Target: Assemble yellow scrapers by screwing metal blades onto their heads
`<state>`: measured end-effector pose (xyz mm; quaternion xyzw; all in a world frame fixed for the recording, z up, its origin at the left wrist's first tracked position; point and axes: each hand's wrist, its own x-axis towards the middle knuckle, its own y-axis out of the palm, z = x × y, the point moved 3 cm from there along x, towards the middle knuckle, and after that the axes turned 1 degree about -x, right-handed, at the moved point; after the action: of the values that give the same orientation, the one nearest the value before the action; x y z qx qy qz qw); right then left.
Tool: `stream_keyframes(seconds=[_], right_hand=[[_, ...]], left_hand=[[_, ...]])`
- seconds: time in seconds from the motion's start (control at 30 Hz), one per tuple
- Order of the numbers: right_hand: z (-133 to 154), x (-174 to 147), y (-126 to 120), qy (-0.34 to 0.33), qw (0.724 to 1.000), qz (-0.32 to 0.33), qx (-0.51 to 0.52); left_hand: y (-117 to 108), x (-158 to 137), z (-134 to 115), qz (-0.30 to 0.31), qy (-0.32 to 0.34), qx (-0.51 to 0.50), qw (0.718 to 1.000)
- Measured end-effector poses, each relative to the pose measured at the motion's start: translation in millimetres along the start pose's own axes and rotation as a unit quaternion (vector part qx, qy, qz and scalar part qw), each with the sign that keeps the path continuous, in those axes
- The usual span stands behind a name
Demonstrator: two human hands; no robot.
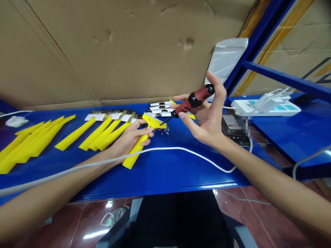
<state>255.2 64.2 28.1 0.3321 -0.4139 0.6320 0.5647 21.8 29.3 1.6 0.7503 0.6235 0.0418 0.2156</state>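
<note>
My left hand [130, 136] is closed around the neck of a yellow T-shaped scraper [134, 153], its wide head tilted up. My right hand [210, 119] grips a red and black screwdriver [195, 99], thumb and fingers along its body. The thin shaft slants down to the right part of the scraper's head; whether the tip sits in a screw is too small to tell. Just beyond the head, several tiny screws or nuts [167, 131] lie loose on the blue table [176, 168].
More yellow scrapers [103, 134] with card labels lie left of my hand, beside a stack of yellow pieces [33, 141]. Carded packs [161, 108] sit at the back. A white cable [178, 148] crosses in front. At right are a power strip [269, 107] and a blue shelf post [254, 44].
</note>
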Motion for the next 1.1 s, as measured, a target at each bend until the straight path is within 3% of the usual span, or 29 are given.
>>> stream_keyframes(seconds=[0.2, 0.4, 0.67, 0.87, 1.1], right_hand=[[-9, -4, -11, -0.010, 0.997, -0.058, -0.042], [0, 0, -3, 0.017, 1.000, 0.002, 0.013], [-2, 0, -7, -0.008, 0.998, -0.055, -0.008], [9, 2, -4, 0.026, 0.999, 0.010, 0.039], [-10, -3, -10, 0.059, 0.998, -0.007, -0.022]], left_hand=[[1, -2, 0, -0.007, -0.005, 0.009, 1.000], [1, 0, -1, 0.000, -0.005, 0.006, 1.000], [1, -1, 0, -0.005, -0.011, 0.011, 1.000], [0, 0, -1, -0.007, -0.013, 0.005, 1.000], [-1, 0, 1, -0.007, -0.018, 0.022, 1.000]])
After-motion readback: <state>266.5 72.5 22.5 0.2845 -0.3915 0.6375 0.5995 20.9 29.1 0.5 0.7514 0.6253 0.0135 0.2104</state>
